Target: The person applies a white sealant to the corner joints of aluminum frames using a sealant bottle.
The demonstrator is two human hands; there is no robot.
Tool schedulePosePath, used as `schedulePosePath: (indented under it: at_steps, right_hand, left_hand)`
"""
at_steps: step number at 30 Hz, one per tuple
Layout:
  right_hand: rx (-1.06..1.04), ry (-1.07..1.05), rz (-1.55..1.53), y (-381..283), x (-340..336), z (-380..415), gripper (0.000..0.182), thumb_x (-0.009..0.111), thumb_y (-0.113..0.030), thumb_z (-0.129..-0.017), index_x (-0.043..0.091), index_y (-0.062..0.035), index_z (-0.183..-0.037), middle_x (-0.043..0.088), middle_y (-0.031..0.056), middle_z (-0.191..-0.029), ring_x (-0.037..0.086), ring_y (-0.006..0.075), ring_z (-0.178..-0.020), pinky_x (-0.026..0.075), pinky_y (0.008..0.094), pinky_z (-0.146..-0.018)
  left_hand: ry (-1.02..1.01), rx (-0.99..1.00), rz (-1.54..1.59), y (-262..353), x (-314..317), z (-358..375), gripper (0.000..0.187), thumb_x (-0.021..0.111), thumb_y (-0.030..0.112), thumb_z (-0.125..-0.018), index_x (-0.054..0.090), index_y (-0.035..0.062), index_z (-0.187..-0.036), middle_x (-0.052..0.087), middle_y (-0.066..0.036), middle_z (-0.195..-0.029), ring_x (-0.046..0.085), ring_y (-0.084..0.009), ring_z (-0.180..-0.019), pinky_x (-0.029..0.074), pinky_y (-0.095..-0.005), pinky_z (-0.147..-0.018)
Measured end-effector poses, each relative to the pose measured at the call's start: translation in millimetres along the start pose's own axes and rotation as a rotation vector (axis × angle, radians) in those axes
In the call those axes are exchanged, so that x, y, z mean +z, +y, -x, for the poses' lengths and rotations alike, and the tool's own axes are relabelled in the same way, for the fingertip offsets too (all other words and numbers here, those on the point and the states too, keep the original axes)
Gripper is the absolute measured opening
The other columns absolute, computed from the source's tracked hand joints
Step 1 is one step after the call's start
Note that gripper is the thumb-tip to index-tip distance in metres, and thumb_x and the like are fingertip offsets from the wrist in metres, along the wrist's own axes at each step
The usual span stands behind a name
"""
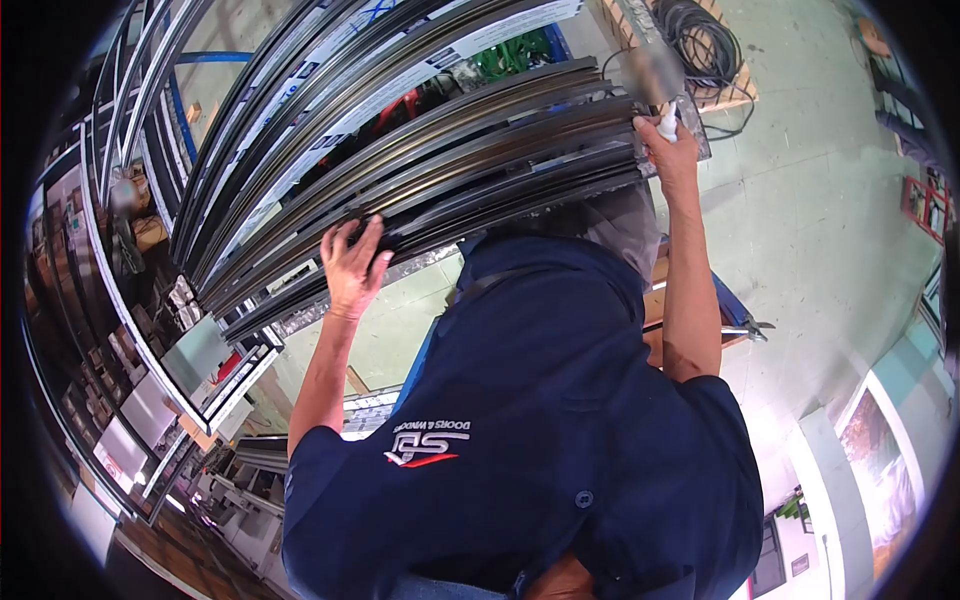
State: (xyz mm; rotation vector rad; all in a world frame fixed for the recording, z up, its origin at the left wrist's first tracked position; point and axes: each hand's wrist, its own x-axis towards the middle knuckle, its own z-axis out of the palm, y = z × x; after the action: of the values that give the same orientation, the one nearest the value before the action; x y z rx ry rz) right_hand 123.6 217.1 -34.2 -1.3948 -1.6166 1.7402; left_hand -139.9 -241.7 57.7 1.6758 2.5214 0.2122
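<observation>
My left hand (352,268) rests on the long dark metal profiles (420,187), fingers spread and slightly bent over the near ones. Beneath its fingertips lies something black, partly hidden. At the right ends of the profiles, my right hand (672,155) is closed around a small white nozzle bottle (668,124), its tip pointing away from me. The thumb of that hand is right at the profile ends. The profiles lie side by side across the bench, in front of my body.
More profiles with white printed film (360,110) lie beyond. A coil of black cable (703,42) sits on a wooden pallet (735,92) at the far right. Metal racking (125,320) stands on the left. Pliers-like metal jaws (752,330) stick out beside my right elbow.
</observation>
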Motion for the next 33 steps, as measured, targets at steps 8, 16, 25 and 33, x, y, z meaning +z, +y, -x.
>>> schedulePosePath:
  at_steps: [8, 16, 25, 33]
  right_hand:
    - [-0.005, 0.027, -0.023, -4.0, 2.7, 5.2, 0.036, 0.088, -0.030, -0.084, 0.074, -0.0008, -0.099, 0.068, 0.0006, -0.079, 0.056, 0.0079, -0.064, 0.046, 0.0258, -0.058]
    - [-0.005, 0.015, 0.031, -0.4, -0.6, 1.9, 0.035, 0.088, -0.032, -0.085, 0.074, -0.0031, -0.098, 0.067, -0.0002, -0.076, 0.057, 0.0081, -0.065, 0.046, 0.0266, -0.058]
    - [0.028, 0.021, 0.015, -6.6, 1.3, 7.0, 0.040, 0.088, -0.036, -0.083, 0.072, -0.0026, -0.097, 0.067, 0.0014, -0.076, 0.056, 0.0092, -0.063, 0.046, 0.0273, -0.058]
    - [0.076, 0.063, -0.326, 3.9, -15.3, 23.5, 0.040, 0.079, -0.037, -0.095, 0.074, -0.0006, -0.110, 0.070, 0.0021, -0.086, 0.063, 0.0097, -0.075, 0.050, 0.0255, -0.066]
  left_hand:
    - [0.092, 0.099, 0.340, 84.6, 9.7, -111.1, 0.046, 0.080, 0.025, -0.087, 0.071, 0.0008, -0.125, 0.069, -0.009, -0.139, 0.064, -0.0326, -0.118, 0.048, -0.0443, -0.101]
    - [-0.118, 0.645, 0.277, 195.2, 53.9, -231.5, 0.079, 0.064, 0.051, -0.096, 0.049, -0.0053, -0.149, 0.040, -0.020, -0.164, 0.032, -0.0342, -0.156, 0.020, -0.0526, -0.129]
    - [-0.133, 0.587, 0.092, 208.8, 68.0, -234.7, 0.086, 0.056, 0.062, -0.097, 0.049, -0.0060, -0.149, 0.041, -0.020, -0.164, 0.031, -0.0318, -0.156, 0.009, -0.0592, -0.130]
    - [-0.165, 0.571, 0.123, 209.5, 61.3, -239.9, 0.088, 0.055, 0.065, -0.097, 0.049, -0.0037, -0.151, 0.043, -0.015, -0.164, 0.021, -0.0344, -0.160, 0.001, -0.0671, -0.126]
